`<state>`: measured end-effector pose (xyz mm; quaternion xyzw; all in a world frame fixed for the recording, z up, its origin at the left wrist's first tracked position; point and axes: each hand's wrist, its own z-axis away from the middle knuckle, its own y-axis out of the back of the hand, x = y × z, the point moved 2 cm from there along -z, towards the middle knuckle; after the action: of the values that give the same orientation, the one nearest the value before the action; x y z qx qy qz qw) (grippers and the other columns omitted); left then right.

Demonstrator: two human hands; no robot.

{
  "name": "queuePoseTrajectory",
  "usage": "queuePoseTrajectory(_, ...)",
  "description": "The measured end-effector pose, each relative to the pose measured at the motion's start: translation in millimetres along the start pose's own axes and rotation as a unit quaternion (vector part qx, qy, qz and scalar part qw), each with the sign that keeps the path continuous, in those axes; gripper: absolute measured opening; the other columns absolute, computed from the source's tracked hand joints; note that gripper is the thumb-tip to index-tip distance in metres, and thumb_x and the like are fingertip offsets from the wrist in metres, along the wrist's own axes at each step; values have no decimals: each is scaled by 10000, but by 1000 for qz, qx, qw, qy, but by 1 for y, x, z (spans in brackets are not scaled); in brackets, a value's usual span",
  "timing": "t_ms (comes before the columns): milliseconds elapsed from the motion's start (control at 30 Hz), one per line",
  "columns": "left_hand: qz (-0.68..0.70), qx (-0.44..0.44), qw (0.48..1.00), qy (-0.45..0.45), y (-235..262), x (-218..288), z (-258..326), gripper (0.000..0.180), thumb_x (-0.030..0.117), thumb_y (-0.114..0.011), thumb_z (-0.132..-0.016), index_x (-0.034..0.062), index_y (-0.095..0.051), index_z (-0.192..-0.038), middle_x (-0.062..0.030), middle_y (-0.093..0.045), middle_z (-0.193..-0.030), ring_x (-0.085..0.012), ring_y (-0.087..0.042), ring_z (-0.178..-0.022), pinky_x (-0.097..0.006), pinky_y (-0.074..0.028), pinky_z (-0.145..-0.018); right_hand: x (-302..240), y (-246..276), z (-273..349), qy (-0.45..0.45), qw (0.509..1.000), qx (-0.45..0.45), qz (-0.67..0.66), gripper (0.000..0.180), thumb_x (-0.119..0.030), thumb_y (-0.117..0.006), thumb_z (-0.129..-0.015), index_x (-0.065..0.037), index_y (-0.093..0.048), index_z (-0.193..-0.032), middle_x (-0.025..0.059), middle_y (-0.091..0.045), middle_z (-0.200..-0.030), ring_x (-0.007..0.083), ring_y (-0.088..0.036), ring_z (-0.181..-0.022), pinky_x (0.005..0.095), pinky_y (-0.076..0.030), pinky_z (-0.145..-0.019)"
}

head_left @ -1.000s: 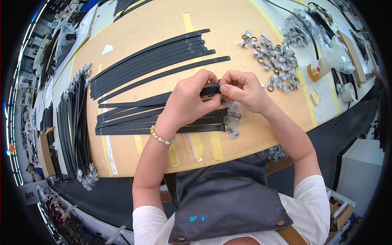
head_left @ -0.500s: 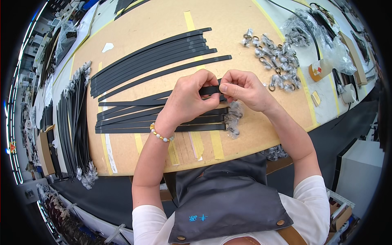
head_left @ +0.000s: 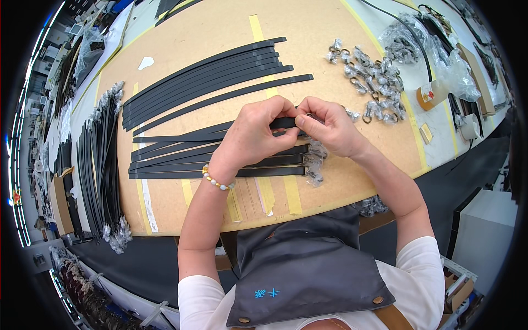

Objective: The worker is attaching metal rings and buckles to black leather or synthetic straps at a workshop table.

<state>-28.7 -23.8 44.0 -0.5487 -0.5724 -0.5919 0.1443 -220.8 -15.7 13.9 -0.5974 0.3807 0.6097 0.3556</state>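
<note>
Both hands meet over the middle of the work board, at the right end of a black strap (head_left: 283,123). My left hand (head_left: 258,132), with a beaded bracelet at the wrist, pinches the strap between thumb and fingers. Closed on the same strap's end is my right hand (head_left: 329,126); the fingertips hide what lies at the very tip. Just below the hands lie several black straps (head_left: 269,161), their right ends fitted with metal hooks in clear plastic wrap (head_left: 315,159). Beyond the hands one single strap (head_left: 231,103) lies apart from a neat row of flat straps (head_left: 203,80).
Loose wrapped metal hooks (head_left: 377,80) are scattered at the right. Beside them stand an amber jar (head_left: 426,96), a white cup (head_left: 469,126) and a yellowish block (head_left: 425,132). A thick bundle of straps (head_left: 102,165) lies along the board's left side.
My right hand has shifted slightly and turned a little at the strap's end. The left hand keeps its pinch almost in place.
</note>
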Motion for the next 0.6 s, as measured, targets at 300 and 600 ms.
queuePoseTrajectory(300, -16, 5, 999, -51, 3, 3, 1, 186, 9, -766, -782, -11, -664, -937, -40, -680, -797, -51, -617, -696, -198, -508, -583, -1, 4, -2, -48, 992, -51, -108, 226, -255, -648, -1031, -34, -627, -988, -51, -576, -767, 11, -470, -657, 201, -385, -569)
queuePoseTrajectory(600, -34, 15, 997, -70, 1, 3, 2, 175, 54, -746, -789, 22, -642, -926, -99, -684, -776, -204, -681, -674, -302, -541, -598, 6, 7, -4, -35, 996, -79, -27, 278, -297, -634, -1043, -43, -662, -933, -67, -527, -733, 15, -424, -642, 218, -341, -556)
